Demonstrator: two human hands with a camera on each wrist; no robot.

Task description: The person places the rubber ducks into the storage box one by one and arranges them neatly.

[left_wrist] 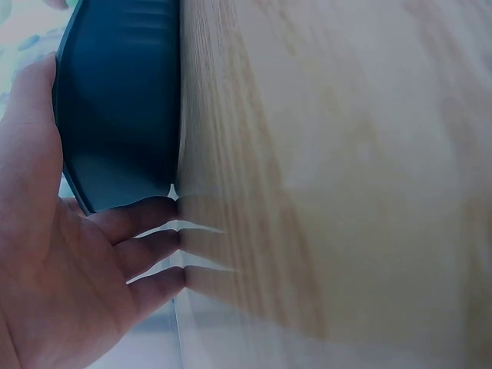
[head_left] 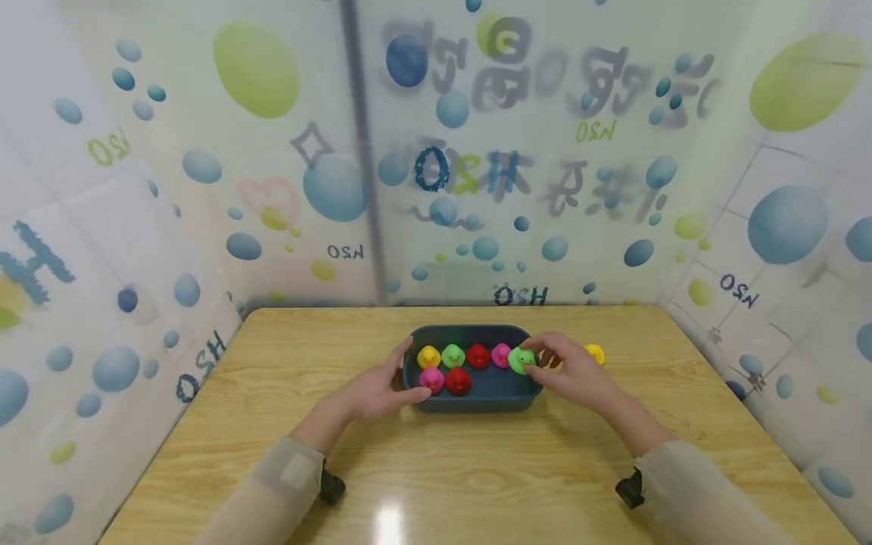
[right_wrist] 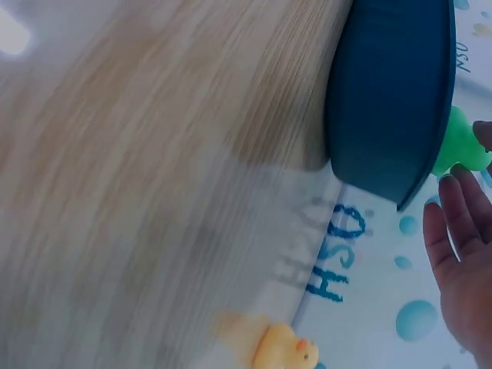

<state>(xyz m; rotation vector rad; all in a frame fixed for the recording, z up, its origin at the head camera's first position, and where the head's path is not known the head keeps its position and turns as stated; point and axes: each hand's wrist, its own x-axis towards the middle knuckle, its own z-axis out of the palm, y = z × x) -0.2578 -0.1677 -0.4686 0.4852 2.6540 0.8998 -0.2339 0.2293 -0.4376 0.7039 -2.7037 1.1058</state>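
Observation:
A dark blue plastic bin (head_left: 477,405) stands on the table with several rubber ducks in it. My left hand (head_left: 371,390) holds the bin's left end, thumb over the front rim; in the left wrist view its other fingers (left_wrist: 146,223) lie along the end wall, down by the tabletop. Over the bin's right end, my right hand (head_left: 572,371) pinches a green rubber duck (head_left: 521,359) between thumb and fingers. The back row has a yellow duck (head_left: 428,357), a green duck (head_left: 453,356), a red duck (head_left: 478,356) and a pink duck (head_left: 501,355).
In front of that row sit another pink duck (head_left: 431,380) and another red duck (head_left: 457,381). A yellow duck (head_left: 595,353) stands on the wooden table (head_left: 477,477), right of the bin and behind my right hand. Patterned sheets (head_left: 436,227) enclose the table's back and sides.

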